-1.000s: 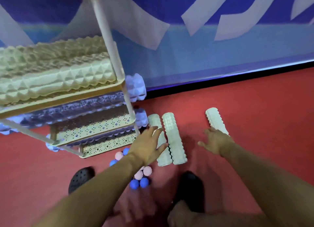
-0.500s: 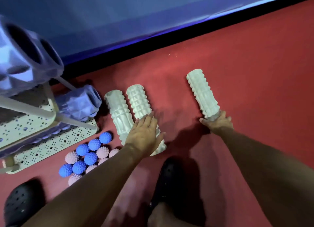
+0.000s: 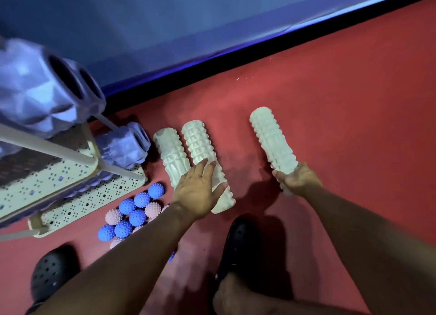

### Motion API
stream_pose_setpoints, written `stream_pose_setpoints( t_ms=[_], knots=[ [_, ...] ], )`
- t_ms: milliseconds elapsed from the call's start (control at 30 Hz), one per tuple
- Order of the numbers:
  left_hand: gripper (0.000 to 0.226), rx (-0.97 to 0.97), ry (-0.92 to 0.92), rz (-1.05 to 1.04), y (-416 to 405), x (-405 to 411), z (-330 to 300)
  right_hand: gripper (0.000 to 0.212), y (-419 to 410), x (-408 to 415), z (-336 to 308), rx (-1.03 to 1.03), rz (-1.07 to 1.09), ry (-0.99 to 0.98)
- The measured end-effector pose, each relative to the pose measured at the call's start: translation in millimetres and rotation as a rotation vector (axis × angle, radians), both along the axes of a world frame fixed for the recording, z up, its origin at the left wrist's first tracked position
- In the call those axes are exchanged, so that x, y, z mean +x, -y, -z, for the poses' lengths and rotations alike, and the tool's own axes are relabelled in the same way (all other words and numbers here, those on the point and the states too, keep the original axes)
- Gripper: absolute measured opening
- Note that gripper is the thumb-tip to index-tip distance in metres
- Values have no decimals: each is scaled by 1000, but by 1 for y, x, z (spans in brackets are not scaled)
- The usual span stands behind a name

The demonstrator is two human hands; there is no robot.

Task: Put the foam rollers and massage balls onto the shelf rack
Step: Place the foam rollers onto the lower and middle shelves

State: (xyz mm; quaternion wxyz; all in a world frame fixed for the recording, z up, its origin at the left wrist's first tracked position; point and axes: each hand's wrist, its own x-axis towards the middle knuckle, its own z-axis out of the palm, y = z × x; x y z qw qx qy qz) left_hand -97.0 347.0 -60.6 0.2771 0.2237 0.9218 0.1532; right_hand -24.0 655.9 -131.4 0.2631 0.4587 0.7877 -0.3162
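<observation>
Three cream foam rollers lie on the red floor. My right hand (image 3: 297, 180) grips the near end of the rightmost roller (image 3: 272, 140). My left hand (image 3: 197, 192) rests on the middle roller (image 3: 200, 147), fingers wrapping its near part; the left roller (image 3: 171, 153) lies touching it alongside. Blue and pink spiky massage balls (image 3: 132, 211) cluster on the floor left of my left forearm. The cream shelf rack (image 3: 77, 196) stands at left, with purple rollers (image 3: 35, 90) on its tiers.
A blue wall with a black base strip (image 3: 236, 62) runs behind the rollers. My black clogs are on the floor at bottom left (image 3: 50, 274) and bottom centre (image 3: 240, 246). Open red floor extends to the right.
My head dropped closer to the floor, so the rack's upper tiers left the view. My right hand closed on the right roller's end; my left hand settled onto the middle roller.
</observation>
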Motion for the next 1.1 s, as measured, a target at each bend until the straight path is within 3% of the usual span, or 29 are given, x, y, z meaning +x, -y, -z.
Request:
stream_pose_setpoints(
  t_ms=[67, 200, 433, 700, 967, 1100],
  knots=[
    [73, -24, -34, 16, 4, -4, -32, 90, -1, 4, -30, -23, -172, 26],
    [75, -37, -169, 27, 20, 0, -105, 73, 33, 6, -154, -62, -408, -5],
    [92, -42, -431, 131, 82, 43, -220, 35, 97, 36, -322, -197, -679, -240],
    [81, 6, -720, 144, 172, 88, -340, 55, 197, 50, -452, 68, -1015, -418],
    [82, -118, -973, 72, 276, 113, -424, 63, 305, 44, -550, 113, -1240, -607],
    [81, -180, -1043, 50, 312, 114, -449, 49, 346, 45, -585, 51, -1283, -630]
  ],
)
